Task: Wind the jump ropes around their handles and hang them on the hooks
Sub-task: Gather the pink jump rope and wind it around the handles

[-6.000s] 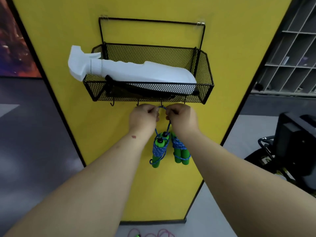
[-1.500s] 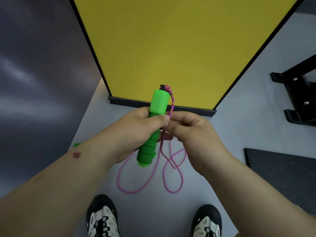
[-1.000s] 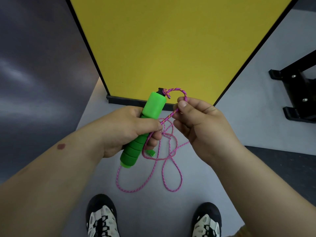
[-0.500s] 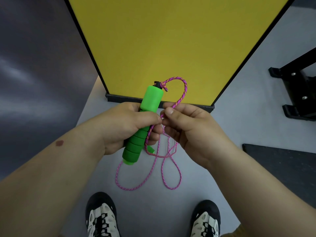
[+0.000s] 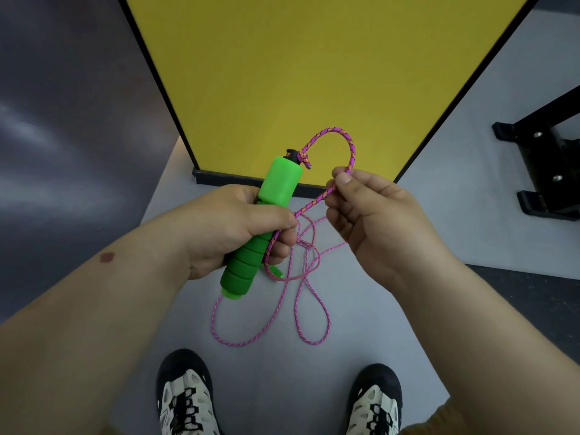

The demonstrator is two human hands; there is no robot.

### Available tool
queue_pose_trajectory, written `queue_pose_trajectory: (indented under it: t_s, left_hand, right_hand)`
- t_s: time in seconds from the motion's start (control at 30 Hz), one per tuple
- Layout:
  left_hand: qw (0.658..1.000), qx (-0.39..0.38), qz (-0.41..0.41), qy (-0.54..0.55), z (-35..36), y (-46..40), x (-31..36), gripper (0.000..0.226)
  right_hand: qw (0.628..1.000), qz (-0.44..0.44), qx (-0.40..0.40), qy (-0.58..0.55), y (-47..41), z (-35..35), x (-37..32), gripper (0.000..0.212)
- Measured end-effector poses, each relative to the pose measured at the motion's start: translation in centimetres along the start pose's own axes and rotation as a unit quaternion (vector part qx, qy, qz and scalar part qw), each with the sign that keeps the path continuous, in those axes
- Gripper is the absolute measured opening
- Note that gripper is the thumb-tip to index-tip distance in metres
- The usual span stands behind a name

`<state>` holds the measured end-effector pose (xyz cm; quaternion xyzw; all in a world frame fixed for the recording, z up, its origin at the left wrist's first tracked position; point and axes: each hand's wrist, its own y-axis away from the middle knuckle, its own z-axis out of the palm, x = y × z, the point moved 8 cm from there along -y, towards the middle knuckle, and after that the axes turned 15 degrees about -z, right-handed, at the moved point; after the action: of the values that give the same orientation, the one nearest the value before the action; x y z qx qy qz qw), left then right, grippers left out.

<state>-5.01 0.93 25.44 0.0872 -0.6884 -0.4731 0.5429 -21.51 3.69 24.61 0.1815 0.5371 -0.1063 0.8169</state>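
**Both hands raised in front of you, each closed on part of the jump rope**

Your left hand [image 5: 238, 227] is wrapped around the middle of the green handle [image 5: 266, 215], thumb laid across its front, and it holds the handle tilted, top end away from you. Your right hand [image 5: 373, 215] is just to the right, palm turned toward you, pinching the pink rope [image 5: 350, 146] between thumb and forefinger. Both bare forearms reach in from the lower corners, and your two shoes [image 5: 185, 400] show below.
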Motion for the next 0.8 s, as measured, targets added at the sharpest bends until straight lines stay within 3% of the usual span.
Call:
queue_pose_trajectory:
  t_s: [0.23, 0.57, 0.7, 0.8]
  left_hand:
    - [1.000, 0.001, 0.004, 0.018, 0.1, 0.0, 0.0, 0.008]
    - [1.000, -0.003, -0.009, 0.002, 0.0, 0.1, -0.1, 0.012]
    - [1.000, -0.005, -0.006, 0.000, 0.1, 0.1, 0.0, 0.011]
    - [1.000, 0.002, -0.004, 0.017, 0.1, 0.0, 0.0, 0.009]
  right_hand:
    - [0.993, 0.029, -0.110, 0.042, 1.7, 2.5, 1.7, 0.010]
    - [0.999, -0.017, -0.007, 0.037, -0.2, -0.4, -0.5, 0.008]
    - [1.000, -0.013, -0.002, 0.028, -0.2, -0.5, -0.5, 0.012]
    - [0.998, -0.002, -0.044, 0.035, 0.4, 0.6, 0.4, 0.013]
